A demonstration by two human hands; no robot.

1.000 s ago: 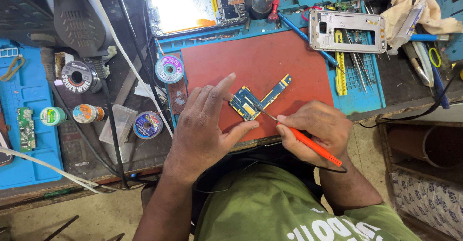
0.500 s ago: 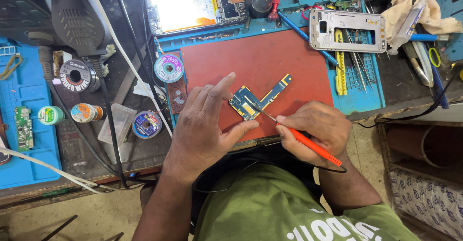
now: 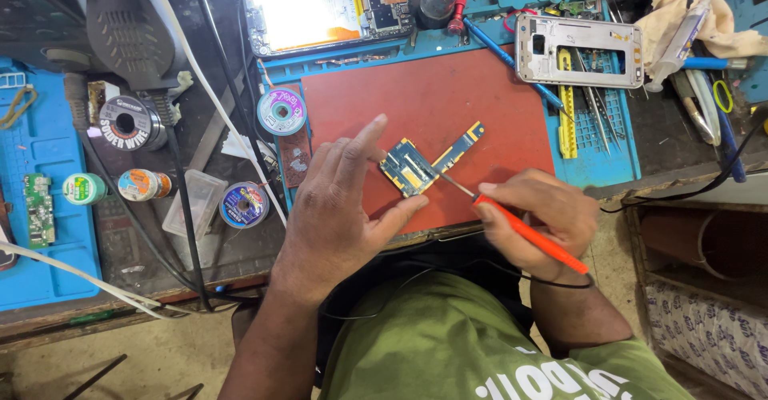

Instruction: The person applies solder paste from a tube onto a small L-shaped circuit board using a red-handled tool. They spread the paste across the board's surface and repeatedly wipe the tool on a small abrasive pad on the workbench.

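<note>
A small blue and yellow circuit board [image 3: 424, 164] lies on the red work mat [image 3: 448, 96]. My left hand [image 3: 340, 208] rests on the mat with its fingers spread, the fingertips pressing on the board's left edge. My right hand [image 3: 540, 216] grips a red-handled soldering iron [image 3: 528, 234] like a pen. Its thin metal tip touches the board near its middle.
An opened phone [image 3: 328, 8] with a bright screen lies at the back, a silver phone frame [image 3: 578, 48] at the back right. Solder wire spools [image 3: 282, 110] and small tins [image 3: 244, 204] stand left of the mat. Tweezers lie on a blue mat [image 3: 600, 128] at the right. A cloth [image 3: 688, 24] is at the far right.
</note>
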